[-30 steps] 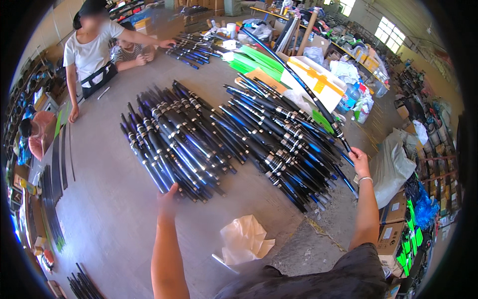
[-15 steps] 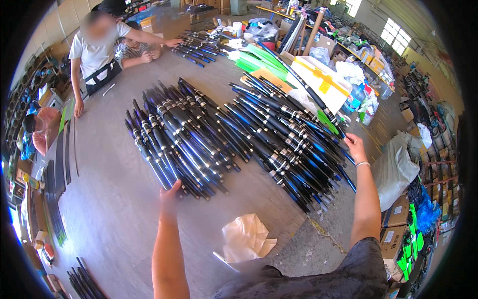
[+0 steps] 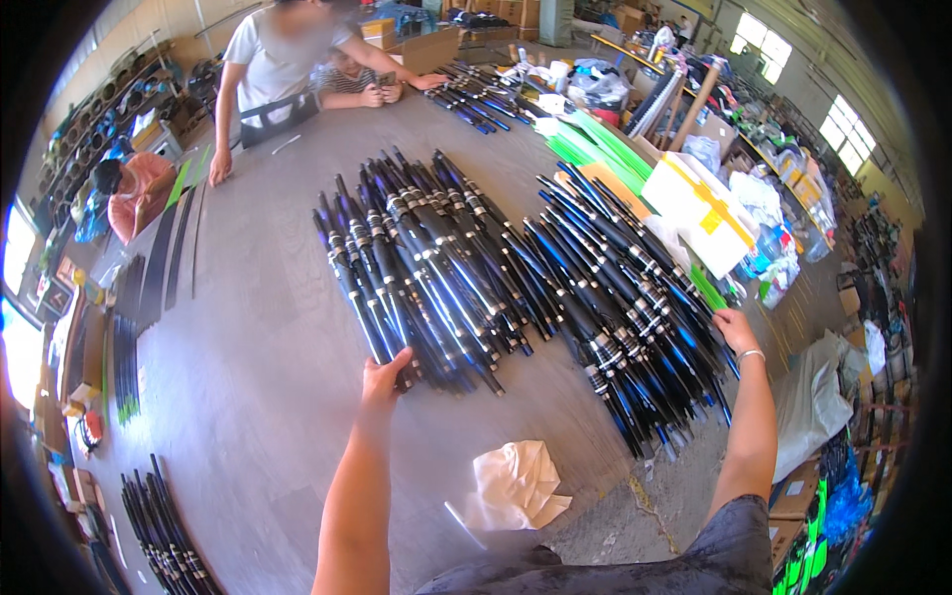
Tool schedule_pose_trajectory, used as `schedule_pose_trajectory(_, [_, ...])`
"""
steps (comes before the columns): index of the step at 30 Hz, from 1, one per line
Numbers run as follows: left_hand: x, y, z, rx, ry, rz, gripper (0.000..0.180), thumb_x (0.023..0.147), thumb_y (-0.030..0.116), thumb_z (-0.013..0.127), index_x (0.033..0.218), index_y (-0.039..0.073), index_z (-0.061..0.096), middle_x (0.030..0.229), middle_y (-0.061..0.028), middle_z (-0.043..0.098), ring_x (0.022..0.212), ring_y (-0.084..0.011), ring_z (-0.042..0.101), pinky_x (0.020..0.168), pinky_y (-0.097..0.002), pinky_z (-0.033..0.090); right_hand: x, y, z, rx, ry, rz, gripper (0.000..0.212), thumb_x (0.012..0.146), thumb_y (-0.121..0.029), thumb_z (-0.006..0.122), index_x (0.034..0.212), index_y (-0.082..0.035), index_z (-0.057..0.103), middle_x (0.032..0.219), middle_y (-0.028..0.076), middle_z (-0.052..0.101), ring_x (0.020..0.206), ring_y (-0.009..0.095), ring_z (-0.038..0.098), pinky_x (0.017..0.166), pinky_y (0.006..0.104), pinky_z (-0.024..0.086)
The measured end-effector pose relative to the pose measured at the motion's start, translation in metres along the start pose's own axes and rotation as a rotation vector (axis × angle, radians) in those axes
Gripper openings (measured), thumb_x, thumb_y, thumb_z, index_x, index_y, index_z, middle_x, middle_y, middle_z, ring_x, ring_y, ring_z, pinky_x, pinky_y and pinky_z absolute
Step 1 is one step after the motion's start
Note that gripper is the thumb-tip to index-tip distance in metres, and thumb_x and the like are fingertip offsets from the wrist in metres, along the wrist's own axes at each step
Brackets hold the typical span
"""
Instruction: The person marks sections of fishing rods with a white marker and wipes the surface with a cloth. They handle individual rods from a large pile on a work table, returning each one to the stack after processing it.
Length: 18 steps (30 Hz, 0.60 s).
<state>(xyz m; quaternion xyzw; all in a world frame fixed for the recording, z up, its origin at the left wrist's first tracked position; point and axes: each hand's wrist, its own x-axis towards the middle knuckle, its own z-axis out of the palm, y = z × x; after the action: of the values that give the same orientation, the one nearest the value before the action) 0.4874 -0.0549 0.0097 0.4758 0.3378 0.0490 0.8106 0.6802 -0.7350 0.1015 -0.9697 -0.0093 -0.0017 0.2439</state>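
Grey bench (image 3: 248,268) carries left rod pile (image 3: 426,266) and right rod pile (image 3: 627,302), my left hand (image 3: 385,377) part-open at the former's near end, right hand (image 3: 736,330) curled beside the latter, can't tell either grip.

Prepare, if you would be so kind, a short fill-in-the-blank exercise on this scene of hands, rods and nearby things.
1. Of the two large rod piles, the one by the person's left hand is on the ____.
2. A bracelet circles the wrist of the person's ____ hand.
3. The long strips beside the white box are bright ____ in colour.

Missing words: left; right; green.
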Motion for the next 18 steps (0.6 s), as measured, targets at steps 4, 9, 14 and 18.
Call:
schedule_pose_trajectory(4, [-0.005,0.008,0.004,0.061,0.026,-0.081,0.042,0.072,0.021,0.084,0.101,0.003,0.061,0.086,-0.0067,0.065,0.072,-0.0177,0.066,0.059,-0.0301,0.054,0.002,-0.012,0.002,0.018,0.061,-0.019,0.025,0.09,-0.019,0.062,0.1,0.004,0.065,0.085,0.007,0.068,0.079,0.013,0.06,0.074,0.0296,0.048])
schedule_pose_trajectory(9, [0.002,0.0,0.025,0.225,0.18,-0.027,0.064,0.066,0.013,0.085,0.113,-0.004,0.044,0.089,-0.0132,0.064,0.072,-0.0209,0.065,0.054,-0.0326,0.051,0.003,-0.003,-0.016,-0.081,0.197,-0.044,0.026,0.09,-0.02,0.061,0.107,-0.001,0.064,0.081,0.012,0.066,0.074,0.02,0.061,0.069,0.0348,0.048])
schedule_pose_trajectory(14, [0.02,-0.011,-0.005,0.154,0.16,0.008,0.055,0.068,0.011,0.08,0.111,-0.002,0.049,0.092,-0.0117,0.065,0.072,-0.0212,0.066,0.054,-0.0346,0.053,-0.025,-0.107,-0.013,-0.061,0.536,-0.239,0.029,0.091,-0.012,0.06,0.118,-0.001,0.058,0.1,0.014,0.062,0.092,0.026,0.06,0.083,0.0368,0.047])
schedule_pose_trajectory(18, [0.003,0.001,0.004,-0.013,0.099,0.012,0.041,0.07,0.005,0.077,0.104,-0.001,0.056,0.087,-0.0099,0.065,0.072,-0.0197,0.066,0.058,-0.0342,0.054,-0.093,-0.209,0.01,-0.042,0.545,-0.411,0.024,0.09,-0.005,0.058,0.114,-0.001,0.058,0.105,0.014,0.061,0.097,0.028,0.059,0.087,0.038,0.046])
